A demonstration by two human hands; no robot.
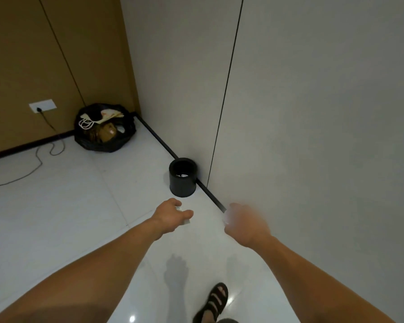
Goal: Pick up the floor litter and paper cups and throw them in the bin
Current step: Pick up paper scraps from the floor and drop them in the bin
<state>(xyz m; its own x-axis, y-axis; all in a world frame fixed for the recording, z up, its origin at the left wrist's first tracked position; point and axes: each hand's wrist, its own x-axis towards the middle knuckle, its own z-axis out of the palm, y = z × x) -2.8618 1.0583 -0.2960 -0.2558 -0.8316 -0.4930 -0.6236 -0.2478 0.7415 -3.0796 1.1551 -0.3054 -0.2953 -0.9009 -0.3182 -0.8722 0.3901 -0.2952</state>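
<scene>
late stage imo: left hand curled round white litter, just short of the black bin (pale scrap already inside). right hand too blurred, can't tell. drop still to do.

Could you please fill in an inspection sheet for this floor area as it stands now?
Surface: white tiled floor, glossy.
Job's things: black bin upright beside the grey wall, something pale inside; white litter in the left hand.
Clutter: black rubbish bag, open and full, in the corner.
Grips: left hand curled round the litter; right hand blurred, hold unclear.
Cables: dark cable runs from the wall socket and trails over the floor.
Surroundings: grey wall panels, brown wall, a sandalled foot.
</scene>
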